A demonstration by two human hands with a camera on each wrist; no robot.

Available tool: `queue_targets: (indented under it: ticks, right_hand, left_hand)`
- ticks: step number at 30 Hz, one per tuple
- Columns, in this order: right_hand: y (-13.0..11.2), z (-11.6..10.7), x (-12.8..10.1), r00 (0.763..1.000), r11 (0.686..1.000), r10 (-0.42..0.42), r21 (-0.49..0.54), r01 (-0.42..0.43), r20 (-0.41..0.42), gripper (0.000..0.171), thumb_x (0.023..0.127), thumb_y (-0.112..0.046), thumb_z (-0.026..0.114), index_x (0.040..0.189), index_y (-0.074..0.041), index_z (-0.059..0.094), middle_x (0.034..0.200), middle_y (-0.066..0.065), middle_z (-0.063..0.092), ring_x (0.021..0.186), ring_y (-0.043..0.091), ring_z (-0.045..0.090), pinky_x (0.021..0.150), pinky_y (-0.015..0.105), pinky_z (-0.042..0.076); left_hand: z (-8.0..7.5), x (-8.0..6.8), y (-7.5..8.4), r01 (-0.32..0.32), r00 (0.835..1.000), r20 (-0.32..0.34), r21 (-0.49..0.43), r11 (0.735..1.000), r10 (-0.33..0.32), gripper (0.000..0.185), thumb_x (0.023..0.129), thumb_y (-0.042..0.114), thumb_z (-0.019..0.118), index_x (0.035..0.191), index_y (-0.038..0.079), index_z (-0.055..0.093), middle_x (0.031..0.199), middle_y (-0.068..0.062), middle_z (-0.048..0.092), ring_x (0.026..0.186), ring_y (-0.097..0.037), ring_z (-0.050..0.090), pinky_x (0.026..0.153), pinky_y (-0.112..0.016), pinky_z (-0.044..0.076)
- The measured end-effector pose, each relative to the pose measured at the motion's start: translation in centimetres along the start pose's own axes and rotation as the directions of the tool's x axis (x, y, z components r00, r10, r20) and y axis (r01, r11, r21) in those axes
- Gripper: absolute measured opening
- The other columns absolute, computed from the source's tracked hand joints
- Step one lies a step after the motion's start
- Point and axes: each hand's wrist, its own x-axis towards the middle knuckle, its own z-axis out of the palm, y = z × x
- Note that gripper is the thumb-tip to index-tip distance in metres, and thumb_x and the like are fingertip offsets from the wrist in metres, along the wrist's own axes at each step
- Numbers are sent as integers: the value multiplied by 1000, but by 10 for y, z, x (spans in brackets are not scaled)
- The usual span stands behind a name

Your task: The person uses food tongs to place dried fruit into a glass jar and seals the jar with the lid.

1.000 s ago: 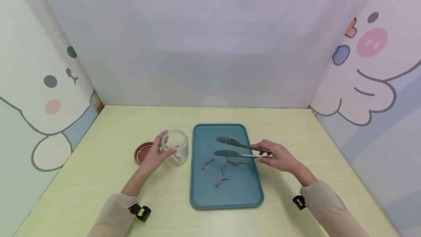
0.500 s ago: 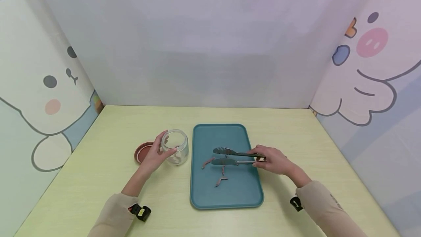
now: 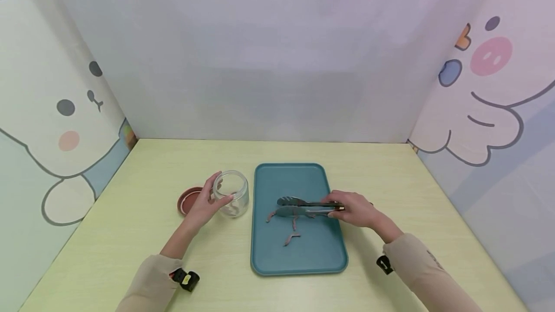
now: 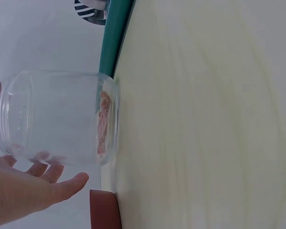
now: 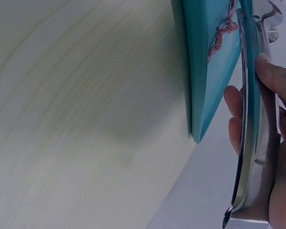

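Observation:
My left hand (image 3: 201, 211) holds a clear glass jar (image 3: 235, 204) upright on the table, thumb on the near side and fingers round the far side. At the jar's bottom lies a reddish strip of meat (image 4: 103, 125). With my right hand (image 3: 357, 210) I grip metal tongs (image 3: 289, 211) by their arms, which stand slightly apart. The tong heads hang over thin meat strips (image 3: 290, 239) on a teal tray (image 3: 299, 261) and partly hide several of them. Whether the tips touch a strip I cannot tell.
A reddish-brown round lid (image 3: 188, 202) lies left of the jar, partly behind my left hand. The tray sits just right of the jar on a pale yellow table (image 3: 225, 273). Cloth walls with cartoon animals (image 3: 490, 57) enclose the table's back and sides.
My right hand has moved left and lower over the tray with the tongs, and the tong heads have come closer together. The left hand and jar have stayed still.

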Motion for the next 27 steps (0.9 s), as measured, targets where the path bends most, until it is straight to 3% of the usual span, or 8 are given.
queue_targets:
  ticks: [12,27]
  right_hand:
    - [-3,4,-3,999,999,33,31,-32,-22,21,78,-13,67,98,-18,63,90,-8,59,65,5,46,54,23,39]
    - [-2,7,-7,997,997,51,59,-48,-53,19,79,-11,66,96,-17,63,84,-10,59,63,5,46,54,23,39]
  left_hand:
    - [0,-1,1,6,1000,-3,1,1000,-6,77,80,34,64,140,21,17,143,-8,17,129,-27,13,99,-51,20]
    - [0,0,1,9,1000,-8,6,1000,-9,77,80,33,64,140,20,17,142,-8,17,129,-27,13,99,-51,20]
